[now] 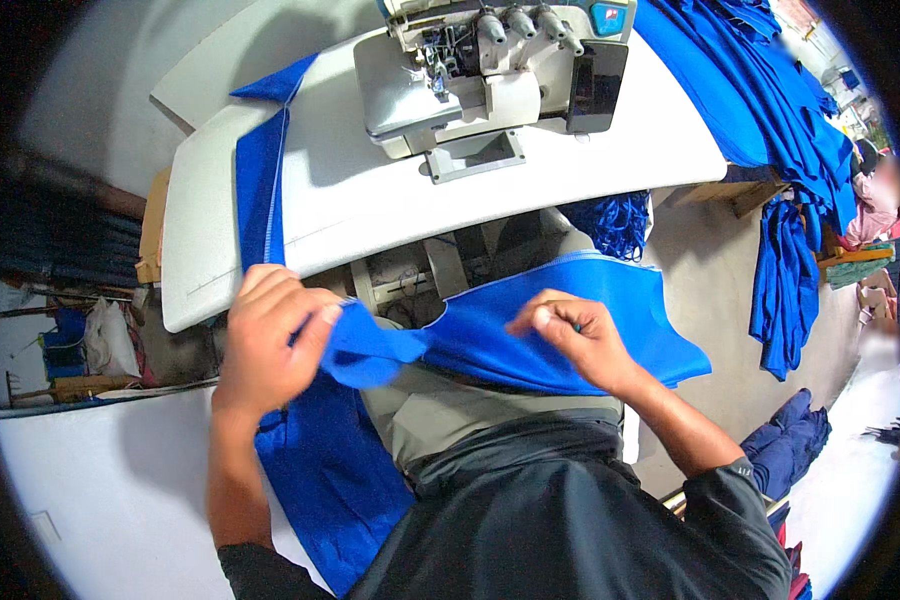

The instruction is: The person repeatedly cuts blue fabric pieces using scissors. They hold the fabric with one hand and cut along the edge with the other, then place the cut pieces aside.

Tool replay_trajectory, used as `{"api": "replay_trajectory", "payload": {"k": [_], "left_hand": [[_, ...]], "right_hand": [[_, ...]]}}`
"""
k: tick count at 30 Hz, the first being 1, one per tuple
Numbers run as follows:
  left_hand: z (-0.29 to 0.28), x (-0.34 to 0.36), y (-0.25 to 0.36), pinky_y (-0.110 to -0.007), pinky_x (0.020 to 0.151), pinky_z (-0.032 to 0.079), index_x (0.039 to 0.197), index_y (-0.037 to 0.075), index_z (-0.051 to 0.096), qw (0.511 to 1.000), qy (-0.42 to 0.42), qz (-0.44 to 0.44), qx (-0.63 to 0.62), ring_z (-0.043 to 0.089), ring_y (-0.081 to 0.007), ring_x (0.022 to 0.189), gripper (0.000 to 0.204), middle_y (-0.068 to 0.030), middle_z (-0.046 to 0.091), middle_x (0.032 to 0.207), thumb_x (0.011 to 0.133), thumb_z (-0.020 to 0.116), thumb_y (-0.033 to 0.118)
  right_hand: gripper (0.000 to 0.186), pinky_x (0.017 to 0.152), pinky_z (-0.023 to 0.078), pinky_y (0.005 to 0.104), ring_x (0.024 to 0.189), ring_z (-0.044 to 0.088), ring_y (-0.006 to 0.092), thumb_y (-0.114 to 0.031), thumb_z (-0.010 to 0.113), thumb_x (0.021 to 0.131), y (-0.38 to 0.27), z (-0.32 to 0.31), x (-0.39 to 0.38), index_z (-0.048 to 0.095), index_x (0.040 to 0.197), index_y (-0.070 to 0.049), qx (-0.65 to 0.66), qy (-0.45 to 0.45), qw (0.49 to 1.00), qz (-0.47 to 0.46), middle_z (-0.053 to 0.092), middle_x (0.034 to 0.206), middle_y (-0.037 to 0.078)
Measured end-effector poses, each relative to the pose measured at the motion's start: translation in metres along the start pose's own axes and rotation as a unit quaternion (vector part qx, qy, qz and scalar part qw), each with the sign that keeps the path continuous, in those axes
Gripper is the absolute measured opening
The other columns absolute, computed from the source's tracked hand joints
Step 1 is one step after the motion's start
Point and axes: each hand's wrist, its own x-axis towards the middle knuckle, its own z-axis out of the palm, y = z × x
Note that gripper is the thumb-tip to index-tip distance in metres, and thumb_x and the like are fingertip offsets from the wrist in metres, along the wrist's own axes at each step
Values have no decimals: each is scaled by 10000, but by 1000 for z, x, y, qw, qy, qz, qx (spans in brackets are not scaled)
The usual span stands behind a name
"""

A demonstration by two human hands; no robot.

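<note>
My left hand [275,330] is closed on a piece of blue fabric [365,345] at the front left edge of the sewing table. The fabric runs up onto the tabletop as a narrow strip with a pale stitched edge, and also hangs down beside my left leg. A wider blue fabric panel [560,315] lies across my lap, its upper edge stitched. Above that panel my right hand [575,335] is curled, thumb against the fingers. A small dark bit shows between them, too small to name. Behind both hands stands an overlock sewing machine [495,85].
The white sewing table [370,215] curves in front of me. Blue cloth [750,100] is heaped at the far right, with a piece hanging below. Blue scraps [615,222] bunch under the table. Folded dark blue cloth [785,445] lies at the lower right; a white bag [110,340] is at left.
</note>
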Motion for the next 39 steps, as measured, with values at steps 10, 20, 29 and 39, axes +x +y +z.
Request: {"api": "replay_trajectory", "payload": {"k": [10, 20, 29, 39], "left_hand": [[73, 80, 49, -448, 708, 508, 868, 31, 701, 963, -78, 147, -211, 645, -352, 735, 255, -144, 655, 770, 996, 656, 247], [79, 25, -113, -503, 1109, 448, 828, -7, 678, 995, -100, 16, 15, 639, -374, 846, 322, -204, 647, 797, 1032, 538, 199], [83, 5, -117, -453, 690, 403, 660, 6, 549, 989, -43, -92, 106, 467, -340, 633, 429, -182, 544, 650, 1017, 659, 216], [110, 5, -87, -436, 783, 406, 735, 39, 664, 990, -94, -39, 99, 573, -335, 740, 293, -140, 650, 740, 934, 736, 242]], "right_hand": [[24, 559, 436, 363, 591, 533, 237, -41, 571, 765, -41, 6, -26, 579, 773, -20, -129, -4, 981, -144, 559, 718, 122], [643, 458, 442, 443, 539, 592, 316, -556, 452, 1077, -127, -142, -127, 636, 759, -29, 90, -382, 887, -243, 599, 710, 157], [352, 811, 557, 365, 889, 668, 159, -216, 692, 921, -12, -251, -109, 719, 1120, 74, -307, 213, 914, 156, 744, 995, 77], [412, 924, 572, 473, 1006, 743, 395, -349, 721, 926, 148, -224, -80, 764, 1161, -13, -492, 171, 813, 261, 749, 1099, 254]]}}
